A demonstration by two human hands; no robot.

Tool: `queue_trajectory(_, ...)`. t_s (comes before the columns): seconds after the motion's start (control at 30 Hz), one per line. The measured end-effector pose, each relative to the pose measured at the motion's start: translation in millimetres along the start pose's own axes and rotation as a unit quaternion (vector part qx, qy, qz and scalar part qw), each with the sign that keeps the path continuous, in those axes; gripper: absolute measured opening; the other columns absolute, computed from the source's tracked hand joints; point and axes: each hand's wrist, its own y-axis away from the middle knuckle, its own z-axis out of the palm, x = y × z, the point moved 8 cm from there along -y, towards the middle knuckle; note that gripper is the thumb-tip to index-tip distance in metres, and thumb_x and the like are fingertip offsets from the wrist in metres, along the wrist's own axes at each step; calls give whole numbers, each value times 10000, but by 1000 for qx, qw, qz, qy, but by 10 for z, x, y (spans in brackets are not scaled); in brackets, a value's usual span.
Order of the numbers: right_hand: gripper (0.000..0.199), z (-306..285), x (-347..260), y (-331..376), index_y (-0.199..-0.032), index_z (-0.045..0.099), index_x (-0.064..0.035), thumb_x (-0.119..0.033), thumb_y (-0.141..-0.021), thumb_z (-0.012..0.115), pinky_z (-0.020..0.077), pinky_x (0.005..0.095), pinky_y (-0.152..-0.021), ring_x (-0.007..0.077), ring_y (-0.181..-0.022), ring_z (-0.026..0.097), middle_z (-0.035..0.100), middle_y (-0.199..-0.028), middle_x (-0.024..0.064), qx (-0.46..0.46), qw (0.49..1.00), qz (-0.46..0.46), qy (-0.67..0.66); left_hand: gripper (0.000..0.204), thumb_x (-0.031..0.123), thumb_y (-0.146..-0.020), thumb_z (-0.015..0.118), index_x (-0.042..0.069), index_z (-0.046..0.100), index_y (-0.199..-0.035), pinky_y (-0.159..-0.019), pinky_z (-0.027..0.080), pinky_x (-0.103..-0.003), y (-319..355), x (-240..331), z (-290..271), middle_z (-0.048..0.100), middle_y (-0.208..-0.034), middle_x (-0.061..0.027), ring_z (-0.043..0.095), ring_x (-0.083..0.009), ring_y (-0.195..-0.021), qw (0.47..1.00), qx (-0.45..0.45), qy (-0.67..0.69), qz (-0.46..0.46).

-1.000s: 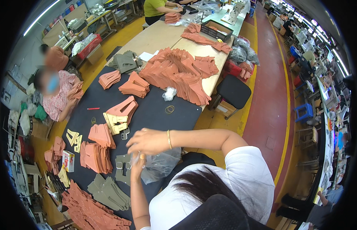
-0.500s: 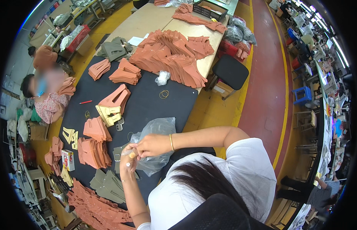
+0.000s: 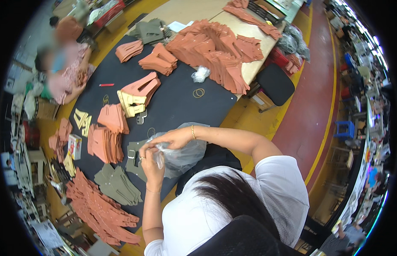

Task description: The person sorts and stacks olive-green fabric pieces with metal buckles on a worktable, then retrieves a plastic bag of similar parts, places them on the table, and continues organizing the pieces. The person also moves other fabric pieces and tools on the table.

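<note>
Where the dark table top (image 3: pixel 177 109) comes nearest the person's body, both hands are together at the gathered mouth of a clear plastic bag (image 3: pixel 187 157). The left hand (image 3: pixel 153 165), with a ring (image 3: pixel 142 158) on one finger, has its fingers curled narrowly around the bunched plastic. The right hand (image 3: pixel 177 138), a gold bracelet (image 3: pixel 193 132) at its wrist, reaches across from above and grips the same bunch, its fingertips close to those of the left; which fingers pinch the plastic is too small to tell. The body of the bag spreads to the right, below the right wrist, at the near edge of the table; whether the table bears all of it cannot be told. Just left of the left hand lie grey-green pieces (image 3: pixel 132 164), partly hidden by it, and a fan of grey-green strips (image 3: pixel 117 184) spreads lower down. A thin rubber band (image 3: pixel 151 131) lies just beyond the hands. Farther left stands a thick orange stack (image 3: pixel 105 144), with another stack (image 3: pixel 112 117) touching it above, and cream pieces (image 3: pixel 131 103) rest against a third stack (image 3: pixel 143 86). A large orange heap (image 3: pixel 211 53) covers part of the far table, near a crumpled white wad (image 3: pixel 201 74) and two looped bands (image 3: pixel 199 93). Across the table, at the left, a co-worker (image 3: pixel 70 79) holds orange pieces.
</note>
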Motion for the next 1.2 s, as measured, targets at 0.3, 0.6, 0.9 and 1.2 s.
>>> queue_trajectory(0.3,109,-101,-317,-34,-896,643,-117,-212,-857,605,533,397,-647,262,-800,674,661,-897,45,-13,909,-71,411,316,265,-843,689,89,479,-685,-478,440,-330,125,-133,-37,499,-673,-60,554,-224,-526,945,-163,-278,52)
queue_trajectory(0.6,182,-520,778,320,-928,648,-122,-277,-927,552,522,424,-686,301,-828,656,666,-947,24,29,925,130,355,319,233,-917,620,43,492,-695,-523,445,-419,1122,-590,152,532,-629,-129,561,-345,-581,961,-203,-129,-138)
queue_trajectory(0.9,121,-592,377,214,-875,643,-91,-197,-891,587,499,393,-789,274,-910,605,622,-935,42,58,941,97,318,255,217,-927,633,-24,623,-1010,-625,502,-302,977,-798,395,630,-870,-122,643,-211,-676,718,25,499,-483)
queue_trajectory(1.2,47,-162,-505,170,-841,648,-82,-99,-799,637,446,394,-867,268,-989,530,565,-1028,51,34,932,-84,351,285,68,-812,672,12,562,-1070,-693,501,-392,253,-539,681,570,-850,-137,601,-315,-778,966,-167,48,-191)
